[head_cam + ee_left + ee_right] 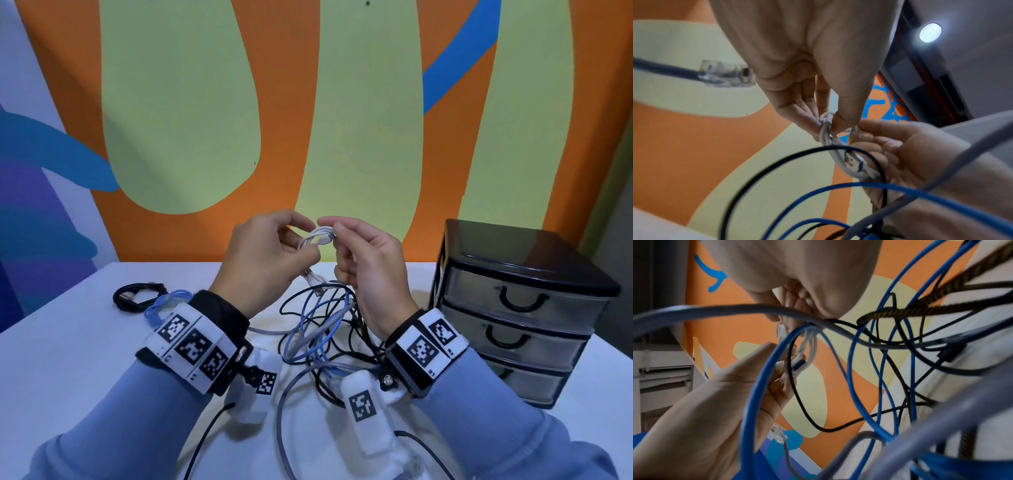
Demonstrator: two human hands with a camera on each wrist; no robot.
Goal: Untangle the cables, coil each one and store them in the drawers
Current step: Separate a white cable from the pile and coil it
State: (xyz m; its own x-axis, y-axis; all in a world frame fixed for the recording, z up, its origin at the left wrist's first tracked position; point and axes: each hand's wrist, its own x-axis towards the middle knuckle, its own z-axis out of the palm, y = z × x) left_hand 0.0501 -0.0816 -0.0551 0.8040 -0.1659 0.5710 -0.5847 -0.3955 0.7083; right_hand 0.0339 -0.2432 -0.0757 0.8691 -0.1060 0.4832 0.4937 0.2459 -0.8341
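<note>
1. Orange and green painted wall fills the upper frame of the head view; below it a white tabletop point(61, 342) carries a black three-drawer unit point(520, 308) at the right, all its drawers closed
2. Centre frame, above the tabletop, the left hand point(263, 260) and right hand point(370, 267) hold a small white cable point(317, 236) between them; the fingers point(812, 120) of the left pinch the bundled loops, and the right thumb and forefinger pinch the end by its plug
3. Judging from this, the step is finishing the white coil: keep the loops pinched flat while the loose end is wrapped or tucked, so they do not spring open
4. Below the hands the tangle point(325, 329) of blue, black and grey cables lies on the tabletop; lift the coil clear of it
5. A black coil point(137, 296) and a blue coil point(168, 305) lie at centre left, not yet in a drawer
</note>
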